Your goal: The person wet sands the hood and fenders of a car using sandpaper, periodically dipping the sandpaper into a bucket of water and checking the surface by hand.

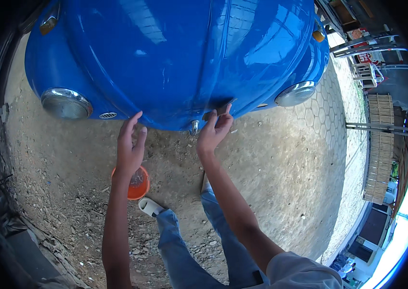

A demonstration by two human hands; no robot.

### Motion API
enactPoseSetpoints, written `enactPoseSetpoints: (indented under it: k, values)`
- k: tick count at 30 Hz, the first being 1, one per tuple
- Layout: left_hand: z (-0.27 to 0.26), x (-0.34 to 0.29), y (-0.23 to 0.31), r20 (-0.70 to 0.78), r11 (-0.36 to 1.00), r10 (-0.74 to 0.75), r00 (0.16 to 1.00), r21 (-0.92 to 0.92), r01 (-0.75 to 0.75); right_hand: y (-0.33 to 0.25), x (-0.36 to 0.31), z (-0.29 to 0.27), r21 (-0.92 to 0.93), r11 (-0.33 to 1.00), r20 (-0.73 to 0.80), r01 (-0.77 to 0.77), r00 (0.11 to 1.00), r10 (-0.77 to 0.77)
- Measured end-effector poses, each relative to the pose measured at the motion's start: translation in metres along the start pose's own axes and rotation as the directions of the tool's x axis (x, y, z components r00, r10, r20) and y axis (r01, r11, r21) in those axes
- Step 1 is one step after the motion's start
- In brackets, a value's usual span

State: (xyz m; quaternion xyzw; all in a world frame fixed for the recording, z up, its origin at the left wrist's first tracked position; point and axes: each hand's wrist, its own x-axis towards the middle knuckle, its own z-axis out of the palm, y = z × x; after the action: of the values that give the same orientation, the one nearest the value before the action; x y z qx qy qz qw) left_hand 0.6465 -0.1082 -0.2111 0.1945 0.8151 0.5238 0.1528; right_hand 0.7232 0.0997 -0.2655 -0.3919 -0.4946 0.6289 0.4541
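Note:
The rounded blue front hood [165,72] of a car fills the upper part of the head view, with a chrome handle [194,127] at its lower middle edge. My right hand [215,131] is at the hood just right of this handle, its fingers closed around a dark, thin, flat piece [221,110] that lies against the paint. Its kind I cannot make out. My left hand [131,144] is near the hood's lower edge, left of the handle, with thumb and fingers apart and nothing in them.
An orange bucket [138,190] with liquid stands on the dirt ground below my left hand, beside my foot in a light shoe [150,207]. Round headlights [66,103] flank the hood. To the right are hexagonal paving [320,108] and a bamboo screen [379,144].

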Motion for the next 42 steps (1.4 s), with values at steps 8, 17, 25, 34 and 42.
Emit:
enactPoseSetpoints:
  k: [8,17,25,34,42]
  values:
    - [0.043,0.226,0.135,-0.154,0.572,0.781,0.605,0.565,-0.594,0.001,0.013,0.018,-0.616,0.507,0.599,0.604,0.776,-0.196]
    - [0.064,0.238,0.134,-0.103,0.423,0.820,0.563,0.771,-0.476,-0.102,0.142,0.099,-0.614,0.304,0.581,0.729,0.678,-0.450]
    - [0.067,0.231,0.134,-0.057,0.408,0.780,0.623,0.801,-0.438,-0.002,0.095,0.016,-0.609,0.049,0.705,0.792,0.568,-0.425]
    - [0.056,0.234,0.140,0.017,0.354,0.794,0.607,0.799,-0.485,-0.103,0.218,0.027,-0.768,0.553,0.131,0.323,0.924,-0.358]
    - [0.052,0.230,0.139,0.045,0.329,0.762,0.647,0.833,-0.446,-0.034,0.153,-0.012,-0.648,0.590,0.351,0.481,0.877,-0.328]
